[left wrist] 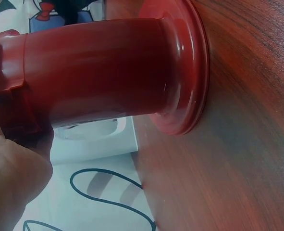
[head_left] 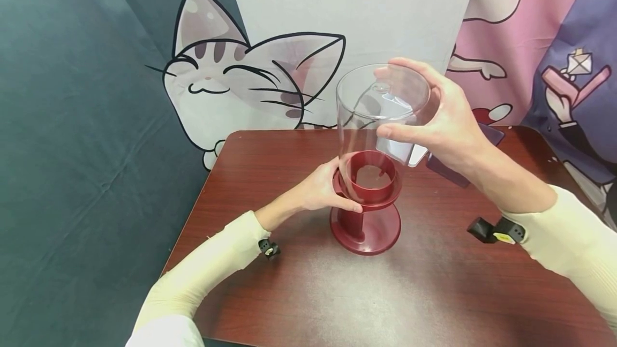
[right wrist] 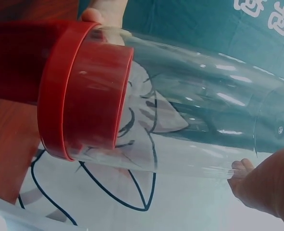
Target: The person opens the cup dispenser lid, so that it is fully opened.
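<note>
A red stand rises from a round foot on the table to a wide ring at its top. My left hand grips this ring from the left, thumb along its near side. In the left wrist view the stand's column is upright on its foot. A tall clear cylinder has its lower end around the red collar inside the ring. My right hand holds the cylinder near its upper rim, thumb in front and fingers behind. Some of those fingertips show through the clear wall.
Behind the cylinder and my right forearm lie a purple flat thing and a white thing, both partly hidden. The brown table meets a cloth backdrop with a cartoon cat at its far edge.
</note>
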`<action>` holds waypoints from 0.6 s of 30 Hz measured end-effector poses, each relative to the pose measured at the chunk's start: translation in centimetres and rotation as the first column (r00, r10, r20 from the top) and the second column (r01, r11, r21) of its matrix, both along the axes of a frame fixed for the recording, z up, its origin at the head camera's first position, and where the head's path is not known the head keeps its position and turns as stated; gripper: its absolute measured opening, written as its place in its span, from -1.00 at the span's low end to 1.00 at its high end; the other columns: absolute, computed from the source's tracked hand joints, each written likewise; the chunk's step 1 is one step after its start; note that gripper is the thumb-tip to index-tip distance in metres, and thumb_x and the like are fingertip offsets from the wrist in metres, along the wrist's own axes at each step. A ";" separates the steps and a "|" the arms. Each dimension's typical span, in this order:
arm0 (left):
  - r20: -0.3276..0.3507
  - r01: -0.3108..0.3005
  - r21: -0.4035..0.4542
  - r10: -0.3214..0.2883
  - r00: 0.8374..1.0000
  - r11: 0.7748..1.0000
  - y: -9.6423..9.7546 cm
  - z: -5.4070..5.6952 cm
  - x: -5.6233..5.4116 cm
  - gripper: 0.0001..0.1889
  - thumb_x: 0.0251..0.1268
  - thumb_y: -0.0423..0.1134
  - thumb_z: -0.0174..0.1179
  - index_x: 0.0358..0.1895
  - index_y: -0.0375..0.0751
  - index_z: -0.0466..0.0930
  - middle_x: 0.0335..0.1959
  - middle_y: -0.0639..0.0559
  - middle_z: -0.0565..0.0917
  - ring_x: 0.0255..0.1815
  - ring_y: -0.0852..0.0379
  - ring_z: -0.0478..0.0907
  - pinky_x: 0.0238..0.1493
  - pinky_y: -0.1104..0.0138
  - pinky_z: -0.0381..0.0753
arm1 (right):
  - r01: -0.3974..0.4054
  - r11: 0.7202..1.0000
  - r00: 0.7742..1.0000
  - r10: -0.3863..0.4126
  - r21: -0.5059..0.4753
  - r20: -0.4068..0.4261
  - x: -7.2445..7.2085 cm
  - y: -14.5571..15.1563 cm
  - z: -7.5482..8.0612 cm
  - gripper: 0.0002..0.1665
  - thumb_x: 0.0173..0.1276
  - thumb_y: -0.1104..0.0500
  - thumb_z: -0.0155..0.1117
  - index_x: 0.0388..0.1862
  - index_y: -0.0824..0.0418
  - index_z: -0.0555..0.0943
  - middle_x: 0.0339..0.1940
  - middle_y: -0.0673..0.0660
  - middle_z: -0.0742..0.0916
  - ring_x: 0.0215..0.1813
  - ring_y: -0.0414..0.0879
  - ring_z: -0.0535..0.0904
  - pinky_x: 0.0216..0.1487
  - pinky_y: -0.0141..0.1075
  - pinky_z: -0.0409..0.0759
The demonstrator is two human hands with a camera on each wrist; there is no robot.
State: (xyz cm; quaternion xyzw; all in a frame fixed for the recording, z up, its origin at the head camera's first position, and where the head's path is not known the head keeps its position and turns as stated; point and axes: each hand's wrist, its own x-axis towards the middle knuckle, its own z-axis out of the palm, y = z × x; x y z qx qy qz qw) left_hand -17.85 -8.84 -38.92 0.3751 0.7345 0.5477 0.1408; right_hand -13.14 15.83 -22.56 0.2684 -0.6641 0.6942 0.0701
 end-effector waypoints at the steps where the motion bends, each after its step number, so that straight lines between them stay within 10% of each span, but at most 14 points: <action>1: -0.003 -0.001 0.000 0.001 1.000 1.000 0.0 0.0 0.0 0.05 -0.01 -0.30 0.69 0.58 0.04 0.28 0.35 0.15 0.57 0.33 0.15 0.53 0.27 0.19 0.67 | 0.003 1.000 1.000 -0.003 0.006 -0.001 0.0 0.0 0.0 -0.05 0.09 0.51 0.62 0.48 0.18 0.50 0.36 0.16 0.68 0.18 0.00 0.67 -0.01 -0.41 0.72; 18: -0.008 -0.019 -0.027 0.018 1.000 0.999 0.0 0.1 0.0 0.06 -0.02 -0.23 0.70 0.59 0.04 0.26 0.37 0.12 0.57 0.34 0.17 0.53 0.31 0.24 0.63 | 0.021 0.999 1.000 -0.020 -0.033 0.015 -0.5 0.4 0.0 -0.11 0.13 0.52 0.55 0.47 0.22 0.52 0.34 0.20 0.70 0.25 -0.01 0.64 0.17 -0.42 0.63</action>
